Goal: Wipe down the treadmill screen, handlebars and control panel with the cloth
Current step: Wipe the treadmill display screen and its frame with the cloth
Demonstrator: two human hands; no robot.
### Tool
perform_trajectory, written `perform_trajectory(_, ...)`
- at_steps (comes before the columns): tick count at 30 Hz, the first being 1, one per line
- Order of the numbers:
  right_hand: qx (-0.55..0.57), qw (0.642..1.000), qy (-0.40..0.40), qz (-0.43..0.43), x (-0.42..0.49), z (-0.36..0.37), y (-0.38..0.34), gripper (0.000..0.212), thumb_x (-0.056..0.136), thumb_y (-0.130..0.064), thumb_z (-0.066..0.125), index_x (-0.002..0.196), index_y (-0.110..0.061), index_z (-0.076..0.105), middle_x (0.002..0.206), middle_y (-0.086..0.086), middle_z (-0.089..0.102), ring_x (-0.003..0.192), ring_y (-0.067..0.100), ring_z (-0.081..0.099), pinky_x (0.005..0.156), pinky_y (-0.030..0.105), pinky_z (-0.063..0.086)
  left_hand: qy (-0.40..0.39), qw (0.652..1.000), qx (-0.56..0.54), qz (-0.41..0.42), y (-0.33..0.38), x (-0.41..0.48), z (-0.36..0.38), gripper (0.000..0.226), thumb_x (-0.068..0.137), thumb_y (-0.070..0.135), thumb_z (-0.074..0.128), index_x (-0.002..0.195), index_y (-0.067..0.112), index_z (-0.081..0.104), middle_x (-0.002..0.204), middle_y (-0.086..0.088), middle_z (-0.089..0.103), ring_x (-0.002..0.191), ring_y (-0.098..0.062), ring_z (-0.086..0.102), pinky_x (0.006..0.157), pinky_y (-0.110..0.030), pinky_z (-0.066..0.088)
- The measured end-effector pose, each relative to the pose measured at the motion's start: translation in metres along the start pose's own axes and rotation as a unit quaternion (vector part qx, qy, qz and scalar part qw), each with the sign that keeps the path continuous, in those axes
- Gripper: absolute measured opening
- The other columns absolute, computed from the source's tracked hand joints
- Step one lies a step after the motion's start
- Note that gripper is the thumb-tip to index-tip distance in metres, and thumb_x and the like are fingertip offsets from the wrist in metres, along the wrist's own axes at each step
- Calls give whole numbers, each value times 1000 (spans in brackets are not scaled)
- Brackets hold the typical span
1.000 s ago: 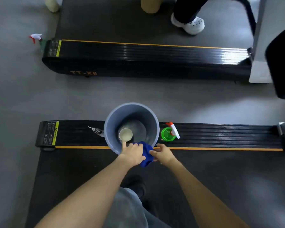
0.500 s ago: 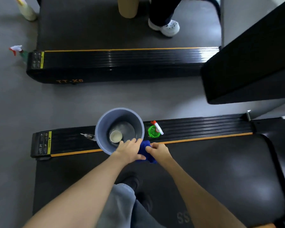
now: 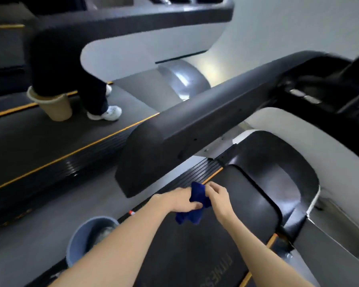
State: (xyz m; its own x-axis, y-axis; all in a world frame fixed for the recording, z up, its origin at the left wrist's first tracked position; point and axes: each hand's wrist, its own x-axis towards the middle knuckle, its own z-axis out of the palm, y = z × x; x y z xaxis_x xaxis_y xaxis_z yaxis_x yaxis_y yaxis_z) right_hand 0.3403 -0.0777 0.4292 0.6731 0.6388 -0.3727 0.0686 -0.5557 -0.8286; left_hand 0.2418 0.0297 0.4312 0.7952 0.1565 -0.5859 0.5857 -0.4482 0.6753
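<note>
Tilted up since 0.5 s ago: bucket (image 3: pixel 85 239) dropped to near left, handlebar (image 3: pixel 195 129) & control panel (image 3: pixel 311 96) came into view ahead. Blue cloth (image 3: pixel 197 201) lifted off bucket rim, bunched over treadmill belt (image 3: pixel 195 255). Left hand (image 3: pixel 180 199) & right hand (image 3: pixel 219 196) both pinched on cloth, as before. Spray bottle gone from view.

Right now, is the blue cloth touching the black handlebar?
No. The blue cloth is held between the left hand and right hand, below the handlebar and apart from it.
</note>
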Motion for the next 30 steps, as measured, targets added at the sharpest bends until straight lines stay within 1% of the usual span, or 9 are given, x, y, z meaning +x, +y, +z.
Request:
perform_trajectory(4, 34, 998, 50, -27, 2, -86, -71, 14, 63, -22, 44, 58, -9, 43, 60, 4, 41, 61, 16, 33, 55, 29, 26, 5, 991, 131, 39, 104, -1, -62, 40, 96, 44, 45, 117, 11, 55, 118, -8, 62, 103, -25, 57, 85, -32, 42)
perform_trajectory(7, 34, 994, 84, -65, 1, -149, -126, 12, 67, -20, 47, 63, -12, 54, 62, 0, 52, 60, 12, 42, 56, 26, 34, 9, 985, 152, 83, 183, -4, -105, 36, 96, 45, 45, 111, 13, 54, 108, -7, 63, 90, -19, 57, 80, -30, 41)
perform_trajectory(11, 60, 981, 138, -123, 0, -233, -181, 16, 84, -4, 53, 83, -14, 66, 77, 0, 65, 71, 11, 55, 65, 24, 43, 96, 962, 208, 150, 275, 9, -153, 30, 92, 37, 52, 100, 9, 59, 101, -7, 66, 90, -24, 61, 82, -36, 48)
perform_trajectory(14, 82, 965, 196, -156, -1, -294, -209, 19, 90, -8, 55, 105, -12, 64, 95, 4, 69, 86, 14, 62, 73, 24, 50, 125, 967, 126, 185, 350, 15, -181, 22, 88, 29, 57, 96, 11, 65, 96, -6, 69, 89, -24, 64, 81, -35, 51)
perform_trajectory(18, 162, 918, 317, -176, 7, -381, -238, 24, 89, -24, 61, 113, -20, 58, 109, 1, 64, 101, 17, 60, 90, 35, 51, 52, 974, -29, 220, 452, 27, -197, 25, 93, 29, 54, 112, 16, 63, 106, -4, 70, 98, -21, 65, 83, -34, 52)
perform_trajectory(20, 279, 900, 307, -137, 19, -432, -249, 43, 82, -37, 69, 118, -18, 54, 111, 2, 62, 102, 20, 60, 91, 39, 51, 30, 965, -56, 254, 507, 38, -201, 28, 95, 33, 52, 117, 18, 60, 111, -3, 68, 101, -20, 63, 89, -36, 50)
perform_trajectory(23, 398, 885, 212, -117, 38, -515, -261, 71, 61, -62, 75, 117, -20, 60, 114, 8, 67, 104, 28, 64, 94, 47, 50, 31, 949, -91, 299, 590, 61, -206, 34, 97, 34, 49, 126, 16, 54, 120, -4, 64, 104, -19, 61, 88, -35, 51)
perform_trajectory(26, 415, 880, 173, -155, 52, -593, -271, 60, 80, -58, 61, 123, -16, 58, 121, 13, 64, 112, 28, 60, 102, 47, 43, 17, 938, -109, 329, 665, 85, -209, 32, 99, 33, 46, 124, 15, 54, 116, -4, 64, 98, -18, 63, 74, -30, 53)
perform_trajectory(30, 416, 872, 162, -199, 65, -677, -283, 47, 90, -43, 57, 124, -12, 54, 120, 16, 62, 110, 30, 61, 100, 49, 45, 40, 934, -66, 349, 750, 120, -214, 35, 98, 36, 48, 127, 17, 51, 121, -4, 62, 111, -22, 58, 95, -42, 50)
